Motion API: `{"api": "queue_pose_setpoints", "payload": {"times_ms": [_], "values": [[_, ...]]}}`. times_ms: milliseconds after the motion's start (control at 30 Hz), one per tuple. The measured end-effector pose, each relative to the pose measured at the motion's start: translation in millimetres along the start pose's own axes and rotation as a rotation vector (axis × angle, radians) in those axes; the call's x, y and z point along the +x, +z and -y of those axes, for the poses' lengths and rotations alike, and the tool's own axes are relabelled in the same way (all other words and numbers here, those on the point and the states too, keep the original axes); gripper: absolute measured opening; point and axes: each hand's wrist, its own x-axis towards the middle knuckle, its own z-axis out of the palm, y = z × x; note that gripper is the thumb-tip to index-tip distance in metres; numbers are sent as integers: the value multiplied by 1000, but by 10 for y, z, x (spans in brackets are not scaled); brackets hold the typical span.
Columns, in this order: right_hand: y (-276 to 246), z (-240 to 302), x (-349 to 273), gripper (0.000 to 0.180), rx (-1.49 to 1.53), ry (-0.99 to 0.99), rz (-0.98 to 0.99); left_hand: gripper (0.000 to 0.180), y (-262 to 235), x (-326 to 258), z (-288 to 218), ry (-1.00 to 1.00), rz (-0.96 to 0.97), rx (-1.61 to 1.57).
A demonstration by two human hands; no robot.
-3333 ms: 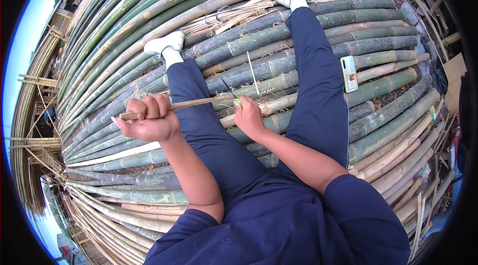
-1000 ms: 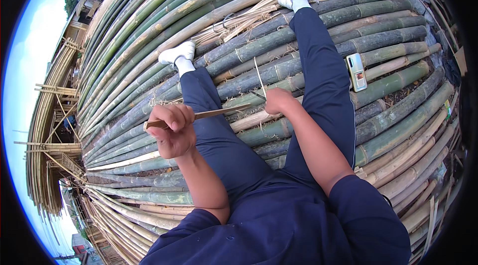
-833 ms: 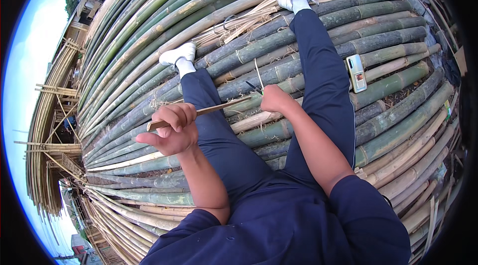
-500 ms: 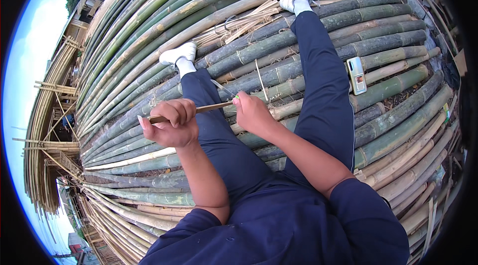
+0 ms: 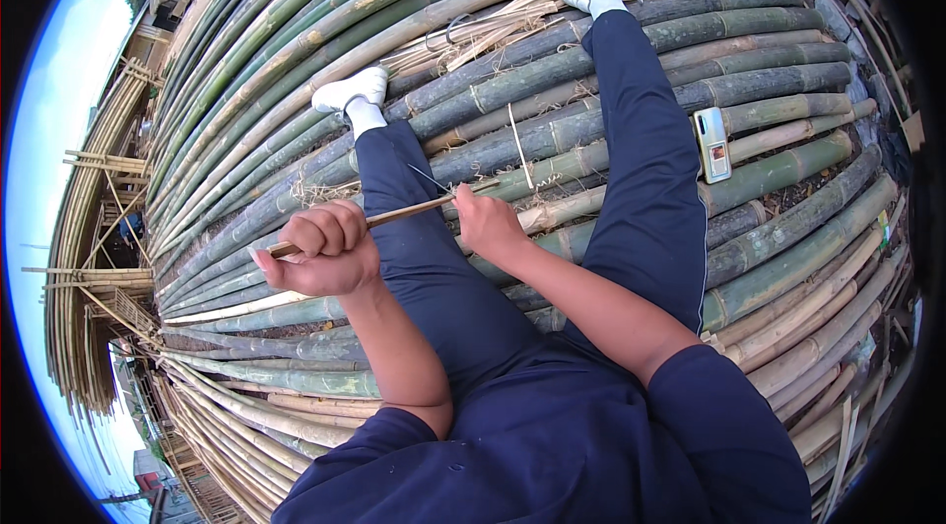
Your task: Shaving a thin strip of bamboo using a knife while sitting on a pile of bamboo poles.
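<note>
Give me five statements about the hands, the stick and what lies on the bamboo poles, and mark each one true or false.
1. The left hand is closed around a thin bamboo stick. True.
2. The right hand rests flat on the phone. False: it is at the stick's other end; the phone lies apart on the bamboo poles, beyond the right leg.
3. The person wears white shoes. True.
4. The person stands upright on bare ground. False: they sit on the poles, legs stretched out.
5. Loose bamboo slivers lie between the feet. True.
</note>
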Motion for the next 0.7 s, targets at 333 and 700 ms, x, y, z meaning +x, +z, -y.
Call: {"api": "queue_pose_setpoints", "payload": {"times_ms": [333,700], "values": [[74,195,-81,20,-97,62,-32,60,-76,-51,-52,-12,-11,26],[-42,-104,20,16,-63,97,12,60,8,27,41,-28,31,-26]]}}
